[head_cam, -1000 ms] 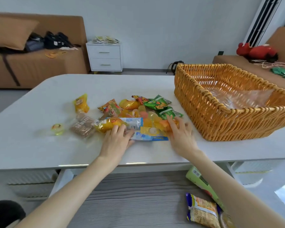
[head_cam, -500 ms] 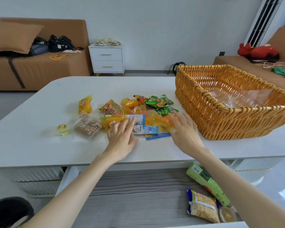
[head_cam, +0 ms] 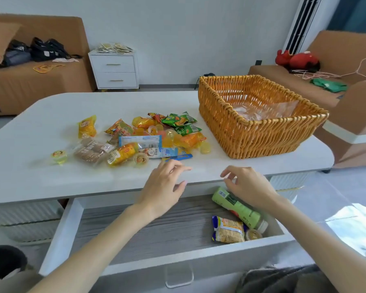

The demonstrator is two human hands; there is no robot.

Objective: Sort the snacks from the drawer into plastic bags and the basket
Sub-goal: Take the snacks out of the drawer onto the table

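left hand (head_cam: 163, 187): was flat on the snack pile (head_cam: 156, 136) half a sec ago. Now it's pulled back to the near edge of the table (head_cam: 51, 182), fingers loosely bent, nothing in it.
right hand (head_cam: 247, 186): same deal. It came off the pile's right side and now hangs over the open drawer (head_cam: 135, 229), fingers loosely curled, empty as far as I can see.
view: tipped down since then, so way more of the drawer shows, right out to its front wall and clear handle (head_cam: 179, 275).
strays: left of the pile there's a jelly cup (head_cam: 59, 156) furthest out, then a brown biscuit pack (head_cam: 91, 151), with a yellow packet (head_cam: 87, 129) behind them.
pile: mid-table, bright packets and jelly cups, neither hand touching it.
drawer stuff: all in the right corner. A green bottle (head_cam: 235, 206) lies tilted just under the right hand, a cracker packet (head_cam: 227, 229) sits in front of it, and a small round cup (head_cam: 253, 234) is tucked beside that.
in the way: the right wrist covers part of the bottle.
basket (head_cam: 251, 132): wicker, right end of the table, near the pile but apart from it.
plastic bags (head_cam: 264, 109): clear, lying inside the basket, can't tell how many.
background: brown sofa (head_cam: 51, 81) with dark bags (head_cam: 42, 49) far left, white nightstand (head_cam: 114, 68) by the wall, red plush toy (head_cam: 296, 60) far right.
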